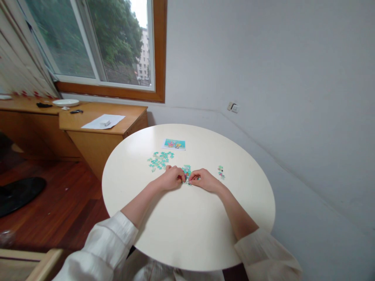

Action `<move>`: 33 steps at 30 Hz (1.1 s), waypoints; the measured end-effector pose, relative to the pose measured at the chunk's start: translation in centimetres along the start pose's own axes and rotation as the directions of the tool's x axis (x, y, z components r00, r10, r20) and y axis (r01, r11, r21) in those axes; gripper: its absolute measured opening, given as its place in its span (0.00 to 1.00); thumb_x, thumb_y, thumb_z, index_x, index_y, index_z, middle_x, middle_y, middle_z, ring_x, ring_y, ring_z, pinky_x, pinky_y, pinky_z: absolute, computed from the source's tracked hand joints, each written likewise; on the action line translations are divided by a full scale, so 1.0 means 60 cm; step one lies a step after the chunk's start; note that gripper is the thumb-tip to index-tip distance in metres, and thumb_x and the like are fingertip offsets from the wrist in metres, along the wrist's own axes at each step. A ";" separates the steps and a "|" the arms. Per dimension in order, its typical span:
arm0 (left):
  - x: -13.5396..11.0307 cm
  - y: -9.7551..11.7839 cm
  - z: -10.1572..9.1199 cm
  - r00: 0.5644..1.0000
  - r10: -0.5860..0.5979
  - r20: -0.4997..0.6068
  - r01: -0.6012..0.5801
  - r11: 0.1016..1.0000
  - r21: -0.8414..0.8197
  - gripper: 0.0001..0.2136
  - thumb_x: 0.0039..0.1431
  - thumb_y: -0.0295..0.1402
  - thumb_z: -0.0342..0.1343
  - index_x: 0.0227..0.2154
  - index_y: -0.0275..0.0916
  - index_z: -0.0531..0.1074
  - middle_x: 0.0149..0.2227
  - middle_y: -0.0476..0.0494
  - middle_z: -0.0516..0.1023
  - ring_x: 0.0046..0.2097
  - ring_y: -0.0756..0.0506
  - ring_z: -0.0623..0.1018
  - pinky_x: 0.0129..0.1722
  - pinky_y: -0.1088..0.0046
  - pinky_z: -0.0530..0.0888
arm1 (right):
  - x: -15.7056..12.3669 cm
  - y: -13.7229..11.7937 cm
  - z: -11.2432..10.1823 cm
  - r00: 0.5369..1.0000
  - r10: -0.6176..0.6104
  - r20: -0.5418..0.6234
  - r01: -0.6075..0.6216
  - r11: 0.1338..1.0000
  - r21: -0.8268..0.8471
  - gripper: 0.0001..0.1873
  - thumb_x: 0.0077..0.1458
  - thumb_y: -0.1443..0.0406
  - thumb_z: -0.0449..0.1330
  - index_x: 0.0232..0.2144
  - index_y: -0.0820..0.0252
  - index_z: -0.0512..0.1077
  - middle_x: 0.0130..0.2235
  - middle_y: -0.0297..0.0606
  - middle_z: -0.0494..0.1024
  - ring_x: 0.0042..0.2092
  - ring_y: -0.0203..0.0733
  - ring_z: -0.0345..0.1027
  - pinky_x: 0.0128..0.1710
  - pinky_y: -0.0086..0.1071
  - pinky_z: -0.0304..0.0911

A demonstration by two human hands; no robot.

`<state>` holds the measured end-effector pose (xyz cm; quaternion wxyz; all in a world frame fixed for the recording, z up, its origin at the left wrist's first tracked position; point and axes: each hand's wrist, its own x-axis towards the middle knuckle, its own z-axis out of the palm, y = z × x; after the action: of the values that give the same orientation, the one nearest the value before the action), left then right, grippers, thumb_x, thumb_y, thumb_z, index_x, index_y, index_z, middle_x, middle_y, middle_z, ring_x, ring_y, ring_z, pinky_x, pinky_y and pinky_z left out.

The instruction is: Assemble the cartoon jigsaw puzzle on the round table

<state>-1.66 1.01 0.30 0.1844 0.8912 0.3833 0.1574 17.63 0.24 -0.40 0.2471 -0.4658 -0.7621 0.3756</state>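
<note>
On a round white table (181,218), a small joined patch of jigsaw puzzle pieces (186,169) lies between my hands. My left hand (173,178) is closed at the patch's left side, its fingertips pressed down on the pieces. From the right, my right hand (204,180) pinches at the patch's lower right edge; what sits between those fingertips is too small to make out. Loose green puzzle pieces (160,160) are spread beyond my left hand. A few more loose pieces (221,172) lie to the right of my right hand.
A picture card (174,144) lies near the table's far side. Left of the table stands a wooden cabinet (137,117) with a paper sheet (103,121) and a white plate (66,102) on top. A wall (263,78) rises behind and to the right.
</note>
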 end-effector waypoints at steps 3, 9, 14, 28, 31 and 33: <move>0.000 0.001 -0.001 1.000 -0.007 0.001 0.007 1.000 -0.003 0.15 0.44 0.19 0.46 0.26 0.39 0.76 0.32 0.47 0.79 0.40 0.45 0.72 0.46 0.63 0.58 | 0.000 -0.002 0.001 1.000 0.009 -0.019 -0.009 1.000 -0.027 0.07 0.43 0.65 0.59 0.24 0.64 0.75 0.23 0.34 0.73 0.27 0.34 0.63 0.28 0.28 0.58; 0.000 0.000 0.000 1.000 -0.011 0.005 0.011 1.000 -0.007 0.14 0.45 0.20 0.46 0.27 0.39 0.77 0.33 0.47 0.79 0.40 0.45 0.72 0.47 0.63 0.58 | 0.001 -0.004 0.001 0.999 0.015 -0.041 -0.017 0.998 -0.062 0.06 0.44 0.65 0.59 0.24 0.64 0.75 0.22 0.34 0.73 0.26 0.34 0.63 0.27 0.27 0.58; -0.001 0.000 0.001 1.000 -0.007 -0.008 0.007 1.000 -0.007 0.14 0.45 0.20 0.46 0.26 0.39 0.77 0.33 0.47 0.79 0.40 0.45 0.73 0.47 0.63 0.58 | 0.003 0.001 0.003 0.998 0.008 -0.062 -0.012 0.998 -0.060 0.07 0.45 0.65 0.59 0.25 0.64 0.75 0.23 0.35 0.74 0.27 0.34 0.63 0.28 0.27 0.59; 0.001 -0.002 0.003 1.000 -0.004 -0.016 0.004 1.000 -0.014 0.14 0.46 0.20 0.46 0.26 0.39 0.77 0.32 0.47 0.79 0.39 0.45 0.73 0.46 0.62 0.58 | 0.006 0.008 0.006 0.994 -0.009 -0.113 -0.005 0.993 -0.119 0.07 0.46 0.66 0.59 0.26 0.64 0.76 0.22 0.33 0.71 0.25 0.32 0.59 0.28 0.27 0.55; 0.002 -0.003 0.004 1.000 0.001 -0.016 -0.002 1.000 -0.015 0.14 0.45 0.20 0.47 0.25 0.39 0.77 0.31 0.48 0.79 0.37 0.46 0.73 0.46 0.63 0.58 | 0.005 0.004 0.006 0.994 -0.025 -0.104 0.011 0.991 -0.133 0.08 0.47 0.65 0.58 0.27 0.64 0.76 0.22 0.32 0.70 0.25 0.32 0.58 0.27 0.27 0.54; 0.003 -0.003 0.004 1.000 0.004 -0.016 -0.004 1.000 -0.012 0.14 0.45 0.20 0.47 0.25 0.40 0.77 0.31 0.48 0.79 0.37 0.46 0.73 0.46 0.64 0.58 | 0.005 0.004 0.005 0.995 -0.032 -0.098 0.019 0.991 -0.131 0.08 0.47 0.65 0.58 0.27 0.64 0.76 0.22 0.32 0.70 0.25 0.32 0.57 0.27 0.27 0.54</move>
<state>-1.59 1.20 0.03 0.1864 0.8896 0.3820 0.1672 17.38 0.46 -0.76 0.2586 -0.4895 -0.7775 0.2984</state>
